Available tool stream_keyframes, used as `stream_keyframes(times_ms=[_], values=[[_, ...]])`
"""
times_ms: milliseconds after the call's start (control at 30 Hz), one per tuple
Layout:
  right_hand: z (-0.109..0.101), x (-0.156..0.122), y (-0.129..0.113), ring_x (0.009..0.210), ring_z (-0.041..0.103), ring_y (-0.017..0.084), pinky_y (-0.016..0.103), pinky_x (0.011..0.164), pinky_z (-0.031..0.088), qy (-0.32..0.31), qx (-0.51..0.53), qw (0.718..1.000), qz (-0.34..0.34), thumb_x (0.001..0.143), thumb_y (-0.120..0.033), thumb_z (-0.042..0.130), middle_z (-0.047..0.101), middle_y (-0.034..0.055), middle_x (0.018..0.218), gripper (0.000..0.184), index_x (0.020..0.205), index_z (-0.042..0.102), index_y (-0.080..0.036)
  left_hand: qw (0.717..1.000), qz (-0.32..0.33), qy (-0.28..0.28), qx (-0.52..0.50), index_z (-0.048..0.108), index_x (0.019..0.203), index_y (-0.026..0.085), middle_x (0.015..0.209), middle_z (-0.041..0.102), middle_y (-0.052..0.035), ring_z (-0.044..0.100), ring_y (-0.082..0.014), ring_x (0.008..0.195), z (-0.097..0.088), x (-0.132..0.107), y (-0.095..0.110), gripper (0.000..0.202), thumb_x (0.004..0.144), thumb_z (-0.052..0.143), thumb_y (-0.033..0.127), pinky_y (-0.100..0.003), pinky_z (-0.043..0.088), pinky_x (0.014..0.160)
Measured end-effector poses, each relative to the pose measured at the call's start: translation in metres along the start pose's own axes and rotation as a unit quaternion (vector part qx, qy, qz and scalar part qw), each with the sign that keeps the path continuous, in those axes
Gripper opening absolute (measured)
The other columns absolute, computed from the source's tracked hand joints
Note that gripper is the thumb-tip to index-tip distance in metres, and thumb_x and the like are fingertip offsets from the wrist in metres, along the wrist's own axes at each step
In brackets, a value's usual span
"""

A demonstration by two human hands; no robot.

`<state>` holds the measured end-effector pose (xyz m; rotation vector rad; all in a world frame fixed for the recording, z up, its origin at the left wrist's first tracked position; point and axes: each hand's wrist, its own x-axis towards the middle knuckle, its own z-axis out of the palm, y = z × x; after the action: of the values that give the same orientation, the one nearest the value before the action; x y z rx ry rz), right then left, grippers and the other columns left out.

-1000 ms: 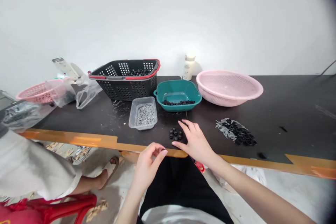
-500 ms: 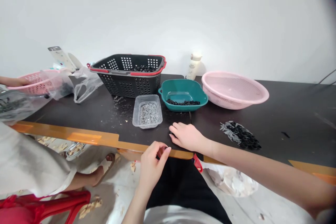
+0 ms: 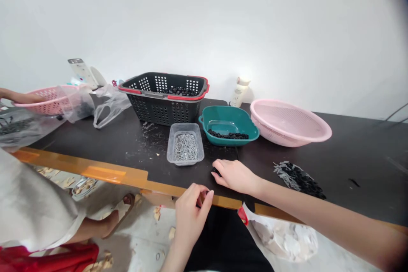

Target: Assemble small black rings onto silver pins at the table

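We are at the front edge of the tabletop (image 3: 127,157).
Our right hand (image 3: 236,176) lies flat, fingers together, just beside small black caps (image 3: 216,171) — our left hand (image 3: 191,214) pinches something too small to tell.

Plastic tray (image 3: 185,144) ahead, teal bowl (image 3: 228,125) beside

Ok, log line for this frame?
left hand: fingers pinched at orange table edge, held item unclear | right hand: resting on black tabletop, over small black pieces
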<state>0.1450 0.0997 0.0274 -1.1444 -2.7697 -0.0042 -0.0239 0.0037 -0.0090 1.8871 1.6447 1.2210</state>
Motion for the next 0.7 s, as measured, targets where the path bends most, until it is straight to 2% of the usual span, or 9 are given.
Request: stream_keyframes(times_ms=[100, 200, 333, 433, 500, 533, 600, 700], values=[[-0.026, 0.005, 0.001, 0.06, 0.066, 0.018, 0.025, 0.055, 0.042, 0.045, 0.035, 0.997, 0.045, 0.093, -0.025, 0.049, 0.07, 0.0025, 0.074, 0.008, 0.094, 0.055, -0.019, 1.0, -0.01, 0.0, -0.009, 0.062, 0.079, 0.021, 0.065, 0.061, 0.0015, 0.058, -0.0125, 0.056, 0.0, 0.0, -0.001, 0.023, 0.094, 0.05, 0.034, -0.023, 0.044, 0.058], [-0.069, 0.039, 0.01, 0.061, 0.064, 0.019, 0.028, 0.06, 0.045, 0.114, 0.058, 0.989, 0.074, 0.095, -0.029, 0.042, 0.069, 0.0038, 0.075, 0.015, 0.101, 0.052, -0.019, 1.0, -0.019, 0.0, -0.013, 0.061, 0.076, 0.023, 0.064, 0.062, 0.0015, 0.058, -0.0129, 0.054, 0.001, 0.001, -0.001, 0.024, 0.093, 0.051, 0.036, -0.024, 0.044, 0.056], [-0.134, 0.135, 0.026, 0.079, 0.064, 0.023, 0.034, 0.074, 0.046, 0.276, 0.109, 0.949, 0.107, 0.099, -0.036, 0.036, 0.068, 0.0093, 0.089, 0.027, 0.106, 0.053, -0.016, 1.0, -0.021, -0.008, -0.004, 0.062, 0.076, 0.024, 0.063, 0.061, 0.0015, 0.059, -0.0134, 0.054, 0.002, 0.003, -0.004, 0.024, 0.093, 0.051, 0.037, -0.024, 0.045, 0.055], [-0.168, 0.206, 0.036, 0.095, 0.062, 0.025, 0.037, 0.085, 0.045, 0.28, 0.118, 0.948, 0.098, 0.102, -0.036, 0.031, 0.067, 0.0138, 0.105, 0.035, 0.108, 0.056, -0.012, 0.999, -0.029, -0.003, -0.021, 0.063, 0.078, 0.023, 0.065, 0.061, 0.0008, 0.06, -0.0133, 0.055, 0.003, 0.004, -0.007, 0.024, 0.093, 0.051, 0.037, -0.023, 0.046, 0.055], [-0.179, 0.232, 0.042, 0.093, 0.063, 0.025, 0.037, 0.085, 0.045, 0.259, 0.128, 0.953, 0.092, 0.101, -0.037, 0.036, 0.069, 0.0147, 0.101, 0.038, 0.098, 0.062, -0.01, 0.999, -0.033, 0.008, -0.041, 0.064, 0.079, 0.023, 0.067, 0.063, 0.0004, 0.06, -0.0132, 0.055, 0.004, 0.004, -0.01, 0.023, 0.093, 0.051, 0.037, -0.023, 0.047, 0.055], [-0.182, 0.237, 0.044, 0.093, 0.063, 0.025, 0.038, 0.086, 0.046, 0.256, 0.132, 0.953, 0.091, 0.1, -0.037, 0.039, 0.07, 0.0151, 0.102, 0.038, 0.096, 0.064, -0.009, 0.998, -0.034, 0.013, -0.047, 0.064, 0.08, 0.023, 0.068, 0.063, 0.0002, 0.06, -0.0132, 0.055, 0.005, 0.004, -0.011, 0.023, 0.092, 0.051, 0.038, -0.023, 0.047, 0.055], [-0.181, 0.227, 0.051, 0.097, 0.063, 0.026, 0.04, 0.088, 0.045, 0.266, 0.135, 0.95, 0.094, 0.099, -0.036, 0.043, 0.07, 0.015, 0.107, 0.035, 0.098, 0.066, -0.009, 0.998, -0.035, 0.019, -0.054, 0.066, 0.083, 0.023, 0.069, 0.065, -0.0003, 0.06, -0.0134, 0.055, 0.006, 0.005, -0.013, 0.023, 0.092, 0.051, 0.039, -0.023, 0.048, 0.054], [-0.174, 0.175, 0.061, 0.096, 0.063, 0.025, 0.041, 0.088, 0.047, 0.278, 0.137, 0.946, 0.1, 0.096, -0.036, 0.048, 0.07, 0.0112, 0.108, 0.032, 0.1, 0.069, -0.012, 0.998, -0.029, 0.012, -0.06, 0.068, 0.088, 0.024, 0.073, 0.067, -0.0011, 0.062, -0.014, 0.056, 0.005, 0.006, -0.014, 0.022, 0.092, 0.052, 0.039, -0.023, 0.05, 0.055]])
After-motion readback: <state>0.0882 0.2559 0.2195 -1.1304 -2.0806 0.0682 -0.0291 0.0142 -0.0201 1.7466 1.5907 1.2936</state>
